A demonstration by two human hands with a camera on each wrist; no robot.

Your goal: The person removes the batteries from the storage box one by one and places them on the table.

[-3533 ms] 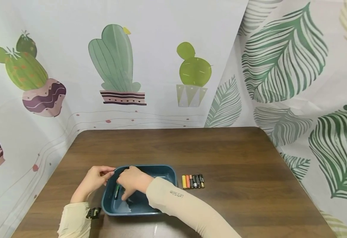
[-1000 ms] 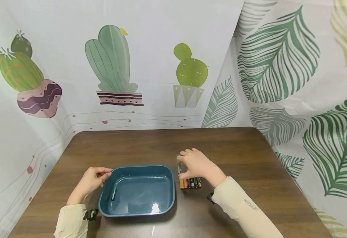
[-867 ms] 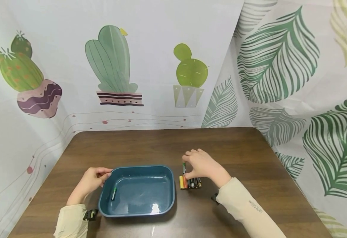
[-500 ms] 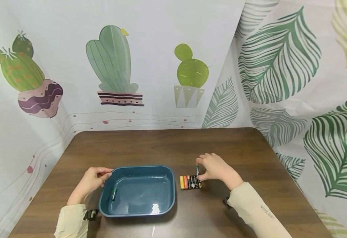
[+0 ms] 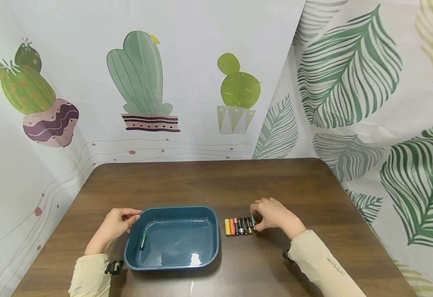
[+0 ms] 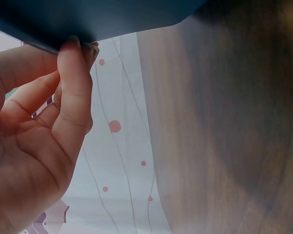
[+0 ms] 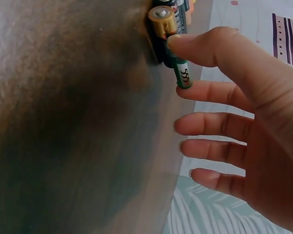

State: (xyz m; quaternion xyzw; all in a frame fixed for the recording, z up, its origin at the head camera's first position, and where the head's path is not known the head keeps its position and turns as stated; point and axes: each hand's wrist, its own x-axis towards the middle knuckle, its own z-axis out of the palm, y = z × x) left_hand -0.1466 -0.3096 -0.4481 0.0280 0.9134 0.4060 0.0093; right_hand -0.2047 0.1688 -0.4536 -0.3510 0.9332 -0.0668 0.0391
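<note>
My left hand (image 5: pixel 113 227) pinches the upper left rim of a blue tray (image 5: pixel 175 239); in the left wrist view thumb and finger meet at the tray's wall (image 6: pixel 122 19). A green and dark battery (image 5: pixel 142 242) lies inside, near the tray's left wall. To the right of the tray, several batteries (image 5: pixel 238 227) in yellow, orange and black lie side by side in a row. My right hand (image 5: pixel 274 213) pinches a green-ended battery (image 7: pixel 184 75) between thumb and index finger at the row's right end. Its other fingers are spread, and the thumb covers part of the battery.
Everything rests on a dark wooden table (image 5: pixel 298 185). Behind it hangs a white cloth (image 5: pixel 198 74) printed with cacti and leaves. Black wrist straps (image 5: pixel 114 267) sit on both forearms.
My right hand came out of the tray with a green battery, passed over the row from left to right, and lowered it at the right end. My left hand stays on the rim.
</note>
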